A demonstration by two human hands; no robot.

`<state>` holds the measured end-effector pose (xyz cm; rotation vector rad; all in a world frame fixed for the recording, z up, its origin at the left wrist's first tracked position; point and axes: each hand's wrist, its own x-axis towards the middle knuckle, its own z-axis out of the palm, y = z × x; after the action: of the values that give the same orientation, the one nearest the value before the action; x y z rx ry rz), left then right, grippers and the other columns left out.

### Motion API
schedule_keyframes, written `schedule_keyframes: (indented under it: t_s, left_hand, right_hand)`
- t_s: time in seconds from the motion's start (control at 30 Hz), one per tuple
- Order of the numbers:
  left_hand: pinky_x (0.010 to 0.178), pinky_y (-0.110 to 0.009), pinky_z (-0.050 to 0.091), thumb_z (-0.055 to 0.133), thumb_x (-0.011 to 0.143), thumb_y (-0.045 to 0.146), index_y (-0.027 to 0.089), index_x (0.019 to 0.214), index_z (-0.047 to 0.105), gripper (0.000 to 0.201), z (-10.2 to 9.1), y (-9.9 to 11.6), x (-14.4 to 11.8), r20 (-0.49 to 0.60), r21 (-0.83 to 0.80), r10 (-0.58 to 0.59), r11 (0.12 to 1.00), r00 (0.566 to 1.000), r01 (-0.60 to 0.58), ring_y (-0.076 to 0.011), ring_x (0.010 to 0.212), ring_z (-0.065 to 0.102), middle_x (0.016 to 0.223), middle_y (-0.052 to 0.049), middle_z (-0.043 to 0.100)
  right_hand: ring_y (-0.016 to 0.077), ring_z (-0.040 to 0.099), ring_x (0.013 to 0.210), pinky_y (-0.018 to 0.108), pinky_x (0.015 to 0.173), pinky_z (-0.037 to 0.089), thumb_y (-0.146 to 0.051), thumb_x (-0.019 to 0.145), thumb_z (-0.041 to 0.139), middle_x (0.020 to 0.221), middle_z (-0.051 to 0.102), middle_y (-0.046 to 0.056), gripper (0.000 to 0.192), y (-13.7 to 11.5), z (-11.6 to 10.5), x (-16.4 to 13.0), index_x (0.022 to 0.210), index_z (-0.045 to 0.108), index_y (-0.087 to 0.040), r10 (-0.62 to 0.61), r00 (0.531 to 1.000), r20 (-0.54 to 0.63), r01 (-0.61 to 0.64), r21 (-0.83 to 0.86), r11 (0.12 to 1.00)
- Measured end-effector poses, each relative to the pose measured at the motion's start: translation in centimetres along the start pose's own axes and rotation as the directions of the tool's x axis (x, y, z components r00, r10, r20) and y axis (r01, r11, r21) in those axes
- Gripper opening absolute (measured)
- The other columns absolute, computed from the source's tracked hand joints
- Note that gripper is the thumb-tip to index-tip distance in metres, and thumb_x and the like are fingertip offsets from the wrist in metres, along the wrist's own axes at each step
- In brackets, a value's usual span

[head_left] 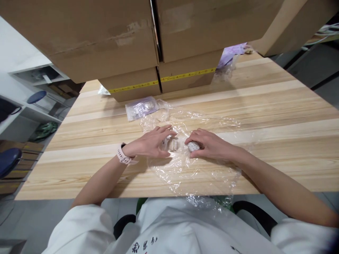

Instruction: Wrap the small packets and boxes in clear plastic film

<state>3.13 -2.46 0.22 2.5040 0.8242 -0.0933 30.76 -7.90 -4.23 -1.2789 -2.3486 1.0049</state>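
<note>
My right hand [208, 144] is closed on a small whitish-grey speckled bundle [193, 146], with thumb and fingers on either side of it. My left hand [153, 141], a pale pink watch on its wrist, curves in a wide C with thumb and fingers apart. Between them lies a small cream-coloured block [173, 145] beside something shiny and clear, partly hidden by the hand. Under both hands a large crinkled sheet of clear plastic [209, 176] spreads over the wooden table [87, 151] and hangs past its front edge.
A flat purple-and-clear plastic packet [141, 108] lies beyond my left hand. Large cardboard boxes [106, 38] with yellow tape stand stacked across the table's far side. More purple and clear wrapping [229, 58] sits behind them. Blue stools [37, 97] and shelves are at left.
</note>
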Motion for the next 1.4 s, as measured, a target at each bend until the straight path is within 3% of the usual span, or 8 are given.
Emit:
schedule_keyframes:
  t_s: [0.17, 0.43, 0.67, 0.83, 0.97, 1.13, 1.3, 1.4]
  left_hand:
    - [0.095, -0.050, 0.050, 0.075, 0.086, 0.040, 0.026, 0.120, 0.067, 0.038, 0.9, 0.6, 1.3, -0.081, 0.008, -0.096, 0.995, 0.992, 0.097, -0.0364, 0.127, 0.051, 0.148, -0.012, 0.051]
    - [0.082, -0.038, 0.050, 0.076, 0.081, 0.031, 0.027, 0.126, 0.066, 0.046, 1.4, 1.1, 2.2, -0.106, -0.095, -0.060, 0.994, 0.993, 0.049, -0.0240, 0.099, 0.059, 0.127, -0.009, 0.055]
    - [0.085, -0.037, 0.048, 0.071, 0.086, 0.025, 0.024, 0.111, 0.068, 0.025, 1.9, 1.2, 2.2, -0.078, -0.221, 0.068, 0.972, 0.995, -0.084, -0.0224, 0.098, 0.057, 0.105, -0.005, 0.057]
    - [0.084, -0.038, 0.049, 0.073, 0.086, 0.025, 0.021, 0.103, 0.070, 0.017, 2.4, 0.9, 2.1, -0.192, -0.365, 0.048, 0.924, 0.980, -0.117, -0.0188, 0.089, 0.058, 0.102, -0.004, 0.058]
    - [0.088, -0.041, 0.051, 0.075, 0.085, 0.023, 0.018, 0.096, 0.071, 0.012, 1.0, -0.2, 2.1, -0.383, -0.463, -0.015, 0.869, 0.924, -0.178, -0.0196, 0.092, 0.060, 0.097, -0.005, 0.061]
    - [0.085, -0.038, 0.054, 0.080, 0.081, 0.025, 0.021, 0.096, 0.069, 0.019, -2.3, -0.3, 0.5, -0.585, -0.551, -0.198, 0.808, 0.786, -0.207, -0.0182, 0.093, 0.061, 0.099, -0.004, 0.065]
    - [0.077, -0.034, 0.055, 0.071, 0.090, 0.030, 0.019, 0.104, 0.068, 0.017, -2.1, 1.5, 0.0, -0.257, -0.688, -0.053, 0.711, 0.965, -0.145, -0.0169, 0.088, 0.063, 0.105, -0.006, 0.067]
    - [0.078, -0.035, 0.054, 0.066, 0.093, 0.032, 0.021, 0.116, 0.065, 0.026, 0.2, 2.3, 0.9, -0.097, -0.629, 0.064, 0.769, 0.993, -0.111, -0.0181, 0.088, 0.063, 0.106, -0.007, 0.068]
  right_hand:
    - [0.0291, 0.055, 0.108, 0.043, 0.092, 0.044, -0.049, 0.086, 0.076, 0.109, 0.064, 0.007, 0.038, 0.3, 0.2, 0.1, 0.115, 0.068, -0.027, 0.002, 1.000, 0.001, -0.002, -0.016, 1.000]
    - [0.0298, 0.057, 0.111, 0.043, 0.095, 0.044, -0.045, 0.083, 0.079, 0.111, 0.067, 0.006, 0.036, 0.1, 0.1, 0.1, 0.112, 0.069, -0.028, 0.021, 1.000, -0.021, -0.021, 0.003, 1.000]
    - [0.0278, 0.060, 0.105, 0.039, 0.088, 0.044, -0.049, 0.084, 0.076, 0.110, 0.068, 0.005, 0.036, 0.1, -0.4, -0.2, 0.113, 0.069, -0.028, 0.026, 1.000, 0.001, -0.026, 0.018, 1.000]
    - [0.0254, 0.062, 0.099, 0.036, 0.085, 0.045, -0.042, 0.086, 0.072, 0.109, 0.069, 0.004, 0.032, 0.6, -1.2, -0.5, 0.116, 0.071, -0.029, 0.055, 0.998, 0.010, -0.056, 0.058, 0.997]
    - [0.0241, 0.063, 0.093, 0.036, 0.082, 0.047, -0.039, 0.086, 0.070, 0.108, 0.070, 0.006, 0.034, 1.7, -2.2, -0.8, 0.118, 0.071, -0.027, 0.109, 0.991, -0.081, -0.104, 0.065, 0.992]
    - [0.0250, 0.064, 0.087, 0.040, 0.078, 0.051, -0.037, 0.083, 0.071, 0.106, 0.071, 0.006, 0.032, 2.9, -3.1, -1.0, 0.113, 0.074, -0.027, 0.246, 0.926, -0.285, -0.245, 0.041, 0.969]
    - [0.0278, 0.065, 0.102, 0.048, 0.094, 0.053, -0.037, 0.089, 0.066, 0.113, 0.070, 0.008, 0.026, 2.5, -3.1, -0.8, 0.112, 0.073, -0.027, 0.207, 0.777, -0.594, -0.193, 0.088, 0.977]
    - [0.0254, 0.067, 0.102, 0.045, 0.091, 0.056, -0.043, 0.088, 0.070, 0.114, 0.070, 0.007, 0.032, 1.6, -3.0, -1.0, 0.117, 0.072, -0.029, 0.246, 0.712, -0.658, -0.079, 0.273, 0.959]
